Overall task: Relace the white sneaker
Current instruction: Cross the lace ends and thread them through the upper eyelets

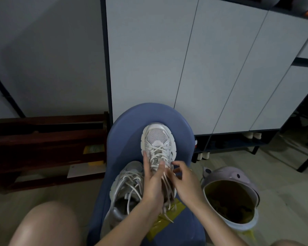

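- At the near edge, a bare knee (pixel 46 226) sits at the left, beside a blue padded bench (pixel 124 139) that runs away from the camera.
- On the bench near the forearms lies a strip of yellow tape (pixel 164 221), with loose lace ends trailing over it.
- To the near right on the floor stands a lilac bin (pixel 238 176) with a yellowish liner.
- On the left of the bench lies a second sneaker (pixel 126 185), its laces loose and tangled.
- The left hand (pixel 154 181) grips the white sneaker (pixel 157 139) from the left side, fingers stretched along the upper and thumb over the lacing.
- The right hand (pixel 183 178) is just right of it, thumb and forefinger pinching a white lace (pixel 164 176) at the sneaker's throat.
- The white sneaker stands mid-bench, toe pointing far, its lower eyelets already crossed with lace.
- Far left is a dark wooden rack (pixel 48 139); behind the bench rise pale cabinet doors (pixel 185 59).
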